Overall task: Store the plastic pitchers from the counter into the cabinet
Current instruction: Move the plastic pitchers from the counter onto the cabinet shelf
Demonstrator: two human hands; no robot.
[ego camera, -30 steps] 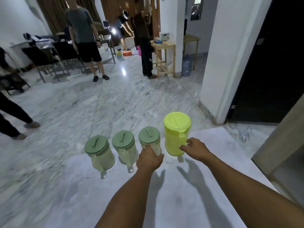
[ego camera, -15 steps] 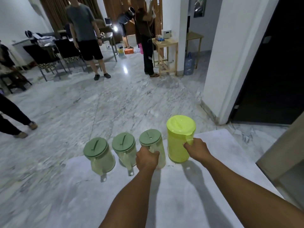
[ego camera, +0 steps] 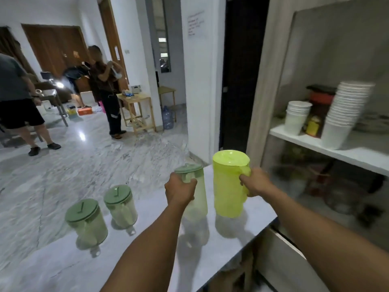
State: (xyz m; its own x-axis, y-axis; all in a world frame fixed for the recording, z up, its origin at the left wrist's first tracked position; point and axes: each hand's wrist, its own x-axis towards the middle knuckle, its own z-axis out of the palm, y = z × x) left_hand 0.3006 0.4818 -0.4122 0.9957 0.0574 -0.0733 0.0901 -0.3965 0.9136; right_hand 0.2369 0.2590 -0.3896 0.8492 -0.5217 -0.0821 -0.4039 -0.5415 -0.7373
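Note:
My left hand (ego camera: 180,189) grips the handle of a clear pitcher with a green lid (ego camera: 196,194), held just above the white marble counter (ego camera: 147,239). My right hand (ego camera: 255,183) holds the handle of a taller yellow-green pitcher (ego camera: 228,184), also lifted off the counter. Two more green-lidded pitchers (ego camera: 86,222) (ego camera: 121,205) stand on the counter at the left. The open cabinet (ego camera: 315,144) is on the right, with a white shelf.
Stacks of white paper cups (ego camera: 343,114) (ego camera: 295,116) and a dark jar stand on the cabinet shelf. Blurred items fill the space below the shelf. Several people (ego camera: 107,91) stand on the marble floor beyond the counter, beside a wooden stand (ego camera: 136,110).
Both hands have lifted their pitchers off the counter and carried them to the right. The view has swung right, and the cabinet now shows.

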